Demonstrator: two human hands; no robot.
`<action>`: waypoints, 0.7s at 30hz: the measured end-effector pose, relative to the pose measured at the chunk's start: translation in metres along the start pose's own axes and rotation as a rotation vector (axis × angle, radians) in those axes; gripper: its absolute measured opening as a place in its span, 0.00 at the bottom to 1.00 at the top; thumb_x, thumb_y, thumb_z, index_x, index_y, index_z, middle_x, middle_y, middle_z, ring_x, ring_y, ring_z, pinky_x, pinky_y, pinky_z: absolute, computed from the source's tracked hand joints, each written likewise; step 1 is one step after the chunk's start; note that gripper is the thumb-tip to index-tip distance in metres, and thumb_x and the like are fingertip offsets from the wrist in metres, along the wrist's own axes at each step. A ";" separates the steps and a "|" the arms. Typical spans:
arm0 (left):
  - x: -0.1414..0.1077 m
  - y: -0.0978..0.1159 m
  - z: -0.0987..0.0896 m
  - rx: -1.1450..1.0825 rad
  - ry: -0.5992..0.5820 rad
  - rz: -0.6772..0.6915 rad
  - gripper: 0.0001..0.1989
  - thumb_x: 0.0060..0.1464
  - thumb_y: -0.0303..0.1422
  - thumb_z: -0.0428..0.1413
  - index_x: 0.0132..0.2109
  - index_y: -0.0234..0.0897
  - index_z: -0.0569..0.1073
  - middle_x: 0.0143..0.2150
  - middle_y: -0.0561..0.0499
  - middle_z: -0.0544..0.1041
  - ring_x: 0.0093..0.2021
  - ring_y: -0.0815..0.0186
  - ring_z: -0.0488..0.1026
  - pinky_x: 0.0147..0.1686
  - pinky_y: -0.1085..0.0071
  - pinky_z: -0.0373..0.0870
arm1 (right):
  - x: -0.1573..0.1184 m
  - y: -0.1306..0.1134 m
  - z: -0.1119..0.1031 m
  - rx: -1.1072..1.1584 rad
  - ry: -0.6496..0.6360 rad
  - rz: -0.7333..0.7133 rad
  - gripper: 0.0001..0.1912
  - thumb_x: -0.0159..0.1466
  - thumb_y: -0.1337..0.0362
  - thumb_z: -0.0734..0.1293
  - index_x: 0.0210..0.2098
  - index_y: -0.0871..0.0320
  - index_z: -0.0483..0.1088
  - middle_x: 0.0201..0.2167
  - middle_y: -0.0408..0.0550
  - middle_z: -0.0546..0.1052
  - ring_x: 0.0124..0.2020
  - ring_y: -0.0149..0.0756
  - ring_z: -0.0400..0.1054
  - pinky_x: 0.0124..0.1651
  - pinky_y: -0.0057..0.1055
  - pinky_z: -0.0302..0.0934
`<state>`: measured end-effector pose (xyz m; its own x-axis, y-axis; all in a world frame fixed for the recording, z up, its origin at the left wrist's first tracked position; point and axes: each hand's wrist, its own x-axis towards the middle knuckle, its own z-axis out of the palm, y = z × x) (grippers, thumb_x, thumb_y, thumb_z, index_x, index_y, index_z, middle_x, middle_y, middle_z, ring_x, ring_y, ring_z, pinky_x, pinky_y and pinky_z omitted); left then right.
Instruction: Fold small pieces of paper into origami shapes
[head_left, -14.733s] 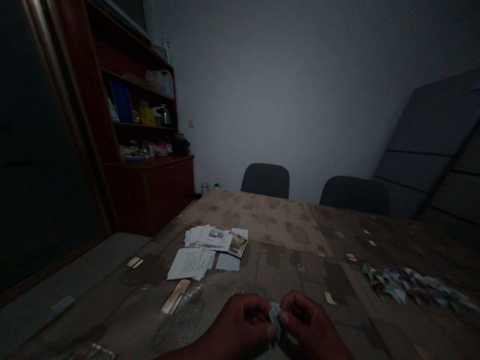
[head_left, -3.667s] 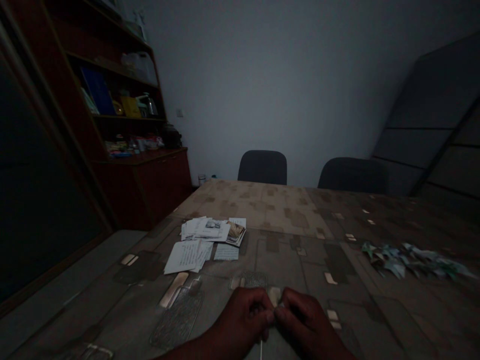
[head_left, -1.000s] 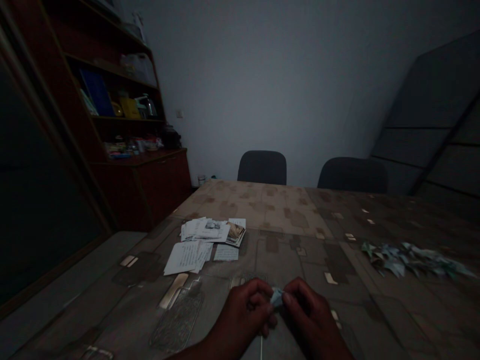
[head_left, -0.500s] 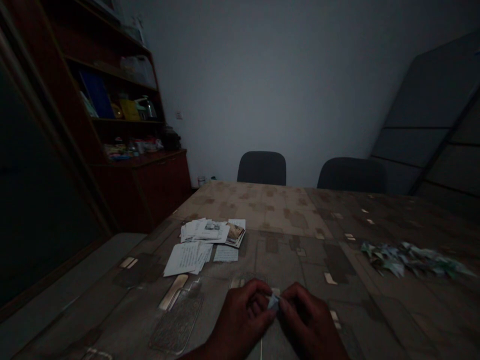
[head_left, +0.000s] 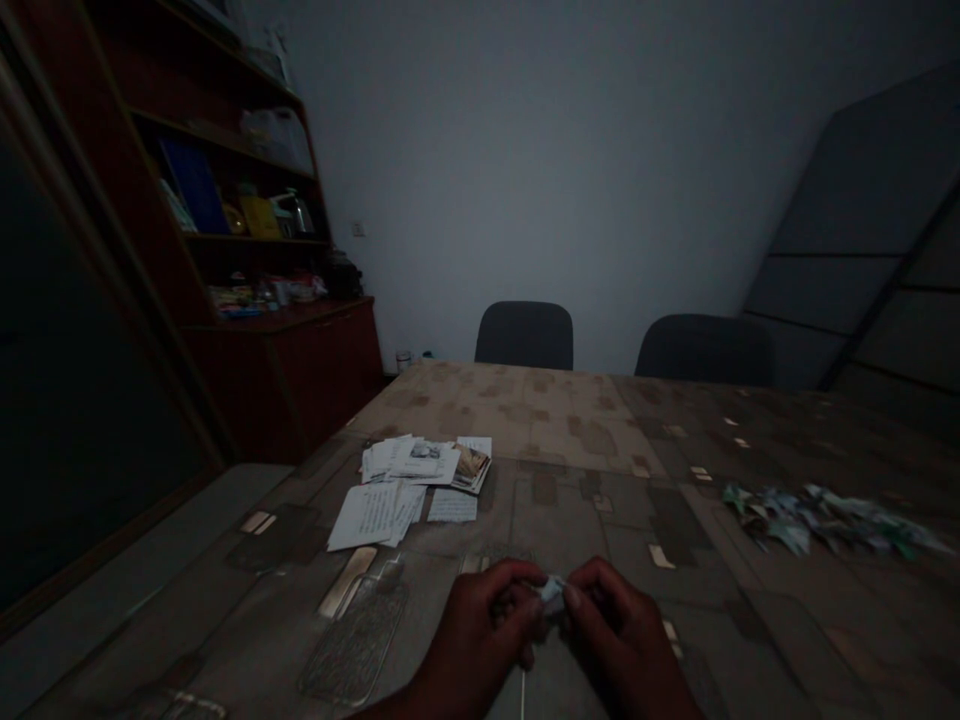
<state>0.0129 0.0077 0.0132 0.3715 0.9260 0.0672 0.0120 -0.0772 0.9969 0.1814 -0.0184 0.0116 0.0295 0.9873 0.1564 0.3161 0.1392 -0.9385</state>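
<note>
Between my two hands is a small folded piece of paper (head_left: 553,590), pale blue-white, held just above the near part of the table. My left hand (head_left: 491,620) pinches its left side between thumb and fingers. On the other side, the thumb and fingertips of my right hand (head_left: 619,625) are closed on its right edge. Fingers cover part of the paper, and its exact folded shape is too dim to make out. Ahead and to the left lies a loose stack of printed paper sheets (head_left: 416,463), with more sheets (head_left: 367,515) fanned out in front of it.
A heap of small folded papers (head_left: 817,520), greenish and white, lies on the right of the patterned tablecloth (head_left: 540,420). Two dark chairs (head_left: 523,335) stand behind the far edge. A wooden cabinet (head_left: 322,365) with filled shelves is at the left. The room is dim.
The folded paper has turned and shifted slightly up between my fingertips. My left fingers have changed their grip a little; my right hand has barely moved.
</note>
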 end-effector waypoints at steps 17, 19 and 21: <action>-0.004 0.004 0.002 -0.064 -0.004 0.012 0.13 0.50 0.31 0.60 0.43 0.34 0.70 0.26 0.56 0.71 0.23 0.71 0.67 0.23 0.76 0.61 | -0.001 -0.001 -0.005 -0.004 0.023 -0.019 0.17 0.64 0.51 0.63 0.27 0.57 0.68 0.20 0.40 0.69 0.23 0.34 0.64 0.26 0.26 0.57; -0.004 0.009 0.003 -0.008 0.015 0.008 0.13 0.45 0.26 0.60 0.40 0.34 0.70 0.26 0.56 0.72 0.25 0.71 0.67 0.25 0.76 0.60 | -0.003 -0.003 -0.006 -0.075 0.038 -0.055 0.16 0.64 0.52 0.63 0.27 0.57 0.68 0.21 0.41 0.70 0.24 0.35 0.66 0.27 0.26 0.58; -0.005 0.013 0.003 0.062 0.028 -0.004 0.12 0.43 0.24 0.60 0.37 0.34 0.71 0.26 0.56 0.71 0.26 0.70 0.67 0.26 0.76 0.60 | -0.005 -0.004 -0.005 -0.139 0.040 -0.096 0.15 0.65 0.54 0.62 0.27 0.56 0.69 0.21 0.42 0.72 0.25 0.36 0.67 0.29 0.27 0.60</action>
<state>0.0138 0.0008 0.0254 0.3451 0.9363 0.0651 0.0714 -0.0954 0.9929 0.1849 -0.0242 0.0164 0.0294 0.9657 0.2581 0.4473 0.2182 -0.8674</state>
